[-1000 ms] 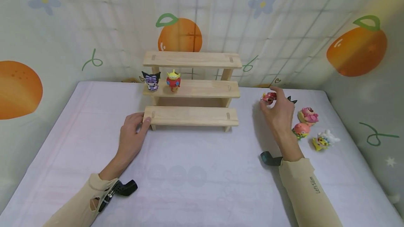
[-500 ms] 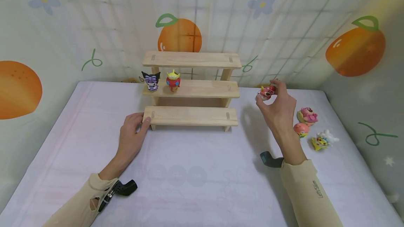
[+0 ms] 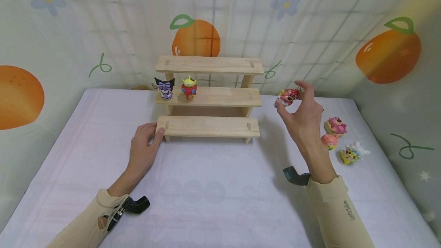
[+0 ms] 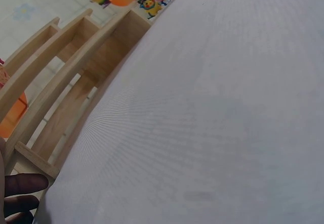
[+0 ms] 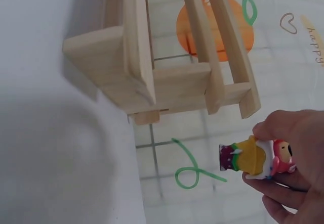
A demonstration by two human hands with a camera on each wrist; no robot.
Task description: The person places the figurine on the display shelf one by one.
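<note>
My right hand (image 3: pixel 303 121) pinches a small pink-and-red bear figurine (image 3: pixel 287 97) between thumb and fingers, raised above the table to the right of the stand. In the right wrist view the figurine (image 5: pixel 250 155) shows a yellow middle and a purple foot, lying sideways in the grasp. My left hand (image 3: pixel 144 142) grips the left end of the lowest step on a three-tier wooden display stand (image 3: pixel 210 126), thumb on top. On the middle tier stand a black-eared purple figurine (image 3: pixel 166 89) at the left end and a red-suited alien figurine (image 3: pixel 189 88) beside it.
Right of the right hand lie a pink bear figurine (image 3: pixel 336 126), a round pink-headed figurine (image 3: pixel 329 141) and a yellow-and-white figurine (image 3: pixel 354 153). A printed curtain (image 3: pixel 138 30) hangs behind the white-covered table (image 3: pixel 206 209).
The right hand has lifted the bear figurine off the table and carried it slightly up and left, toward the stand. The left hand stays where it was.
</note>
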